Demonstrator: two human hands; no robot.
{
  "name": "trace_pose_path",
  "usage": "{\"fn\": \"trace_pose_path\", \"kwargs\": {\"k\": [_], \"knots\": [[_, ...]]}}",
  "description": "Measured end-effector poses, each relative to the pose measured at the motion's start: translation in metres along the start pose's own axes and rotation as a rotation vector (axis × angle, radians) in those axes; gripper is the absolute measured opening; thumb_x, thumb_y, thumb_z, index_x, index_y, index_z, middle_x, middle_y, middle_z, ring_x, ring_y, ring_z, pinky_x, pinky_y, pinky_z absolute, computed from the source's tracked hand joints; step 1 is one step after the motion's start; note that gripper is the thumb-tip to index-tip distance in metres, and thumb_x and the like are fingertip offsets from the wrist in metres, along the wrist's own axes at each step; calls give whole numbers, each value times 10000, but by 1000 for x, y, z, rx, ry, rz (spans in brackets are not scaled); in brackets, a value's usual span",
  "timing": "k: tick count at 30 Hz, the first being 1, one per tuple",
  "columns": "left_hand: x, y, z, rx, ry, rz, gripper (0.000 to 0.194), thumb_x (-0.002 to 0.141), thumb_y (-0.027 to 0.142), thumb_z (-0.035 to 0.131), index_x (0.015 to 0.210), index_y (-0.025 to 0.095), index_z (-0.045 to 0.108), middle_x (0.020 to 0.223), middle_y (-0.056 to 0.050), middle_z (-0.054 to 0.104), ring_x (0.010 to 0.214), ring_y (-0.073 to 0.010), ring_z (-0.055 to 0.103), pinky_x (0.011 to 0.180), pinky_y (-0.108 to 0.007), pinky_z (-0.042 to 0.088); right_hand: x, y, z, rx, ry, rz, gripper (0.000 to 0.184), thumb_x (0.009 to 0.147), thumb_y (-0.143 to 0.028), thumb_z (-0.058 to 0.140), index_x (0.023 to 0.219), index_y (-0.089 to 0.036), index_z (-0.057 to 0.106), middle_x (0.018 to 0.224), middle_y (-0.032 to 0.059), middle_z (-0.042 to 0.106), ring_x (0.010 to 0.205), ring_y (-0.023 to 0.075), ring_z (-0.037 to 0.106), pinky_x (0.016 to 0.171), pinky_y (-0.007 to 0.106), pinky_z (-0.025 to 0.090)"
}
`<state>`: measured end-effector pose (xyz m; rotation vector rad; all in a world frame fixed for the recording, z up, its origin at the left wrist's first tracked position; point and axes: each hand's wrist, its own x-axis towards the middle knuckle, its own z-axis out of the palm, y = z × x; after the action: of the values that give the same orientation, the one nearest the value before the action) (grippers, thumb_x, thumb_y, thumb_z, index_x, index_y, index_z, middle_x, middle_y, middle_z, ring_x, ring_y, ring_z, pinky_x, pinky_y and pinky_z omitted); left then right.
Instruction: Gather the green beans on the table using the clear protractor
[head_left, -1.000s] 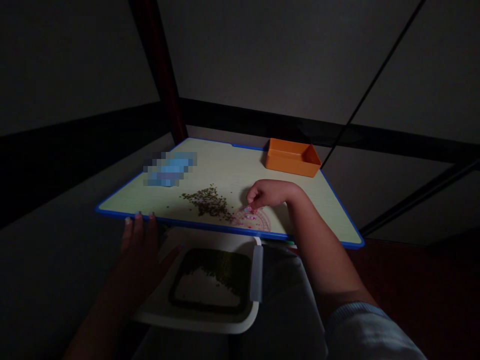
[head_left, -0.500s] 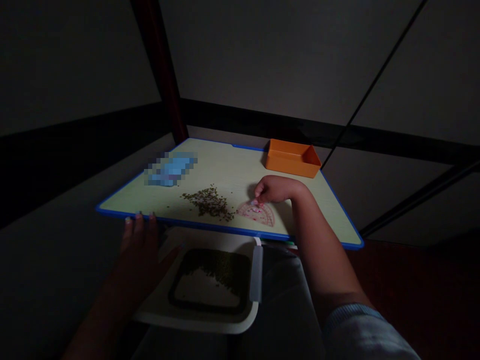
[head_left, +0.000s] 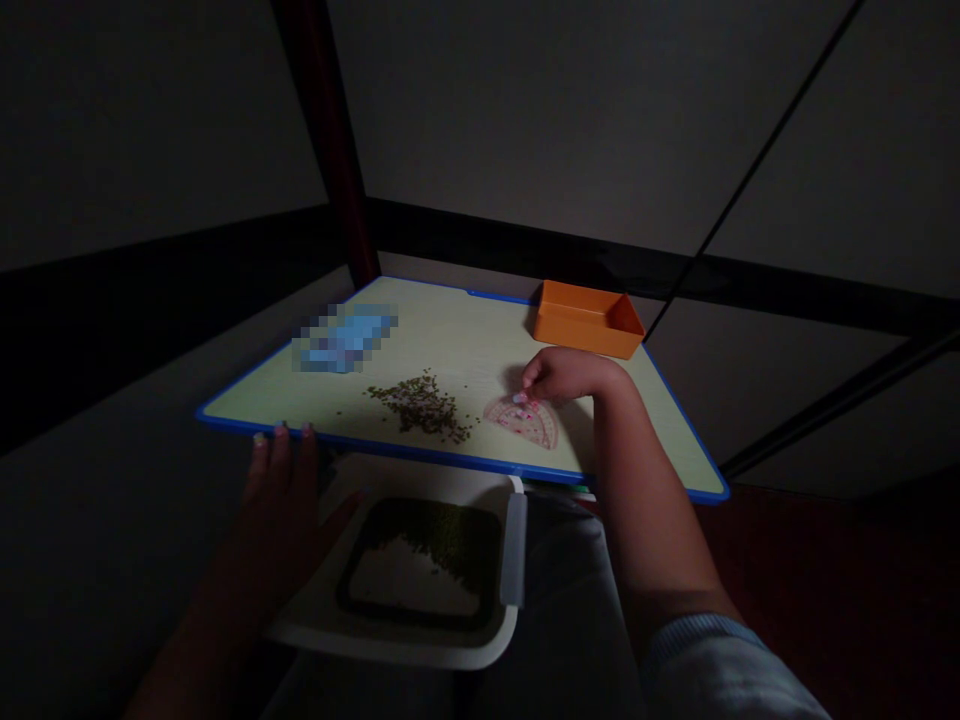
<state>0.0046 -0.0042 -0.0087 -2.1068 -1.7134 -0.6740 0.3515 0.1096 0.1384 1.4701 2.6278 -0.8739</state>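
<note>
My right hand rests on a blue-edged pale table, fingers curled and pinching the upper edge of a pink half-round protractor. The protractor lies flat just right of a small heap of green beans. My left hand lies below the table's front edge, fingers stretched out, thumb against the rim of a white tray on my lap. That tray holds a dark-rimmed inner dish with more green beans and a pale patch.
An orange open box stands at the table's far right corner. A blurred blue patch lies at the far left of the table. A dark red post rises behind the table. The room is dim.
My right hand has drawn the protractor to the right and slightly away from the bean heap. The left hand and tray have stayed put.
</note>
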Motion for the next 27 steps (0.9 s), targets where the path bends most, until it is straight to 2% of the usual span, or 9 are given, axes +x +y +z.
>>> {"fn": "trace_pose_path", "kwargs": {"k": [4, 12, 20, 24, 27], "knots": [[-1, 0, 0, -6, -1, -10, 873, 760, 589, 370, 1391, 47, 106, 1482, -304, 169, 1410, -406, 51, 1092, -582, 252, 3, -1, 2, 0, -47, -4, 234, 713, -310, 593, 798, -125, 707, 593, -14, 561, 533, 79, 409, 548, 221, 308], [1, -1, 1, -10, -42, -44, 905, 743, 639, 332, 1392, 49, 111, 1479, -300, 184, 1402, -424, 69, 1074, -603, 268, 9, -3, 5, -231, 13, 73, 248, 750, -294, 556, 833, -124, 717, 648, 24, 610, 572, 102, 453, 543, 226, 310], [0, 2, -1, -27, 5, -27, 859, 761, 595, 341, 1401, 82, 86, 1503, -270, 148, 1410, -404, 57, 1080, -611, 260, 8, -3, -1, -356, 140, 219, 278, 739, -253, 553, 897, -113, 734, 758, 89, 684, 608, 136, 524, 545, 239, 324], [0, 3, -1, -9, -30, -37, 885, 753, 620, 336, 1396, 60, 97, 1492, -290, 159, 1405, -419, 59, 1070, -615, 268, 6, -1, -3, -370, 206, 219, 264, 746, -234, 542, 882, -105, 728, 760, 98, 681, 603, 131, 512, 541, 241, 307], [1, 2, -1, -19, -25, -42, 878, 753, 617, 336, 1395, 62, 113, 1494, -284, 162, 1406, -417, 62, 1076, -605, 265, 6, -1, -1, -316, 262, 166, 252, 775, -243, 518, 865, -109, 711, 723, 79, 665, 584, 116, 487, 533, 233, 295]]}}
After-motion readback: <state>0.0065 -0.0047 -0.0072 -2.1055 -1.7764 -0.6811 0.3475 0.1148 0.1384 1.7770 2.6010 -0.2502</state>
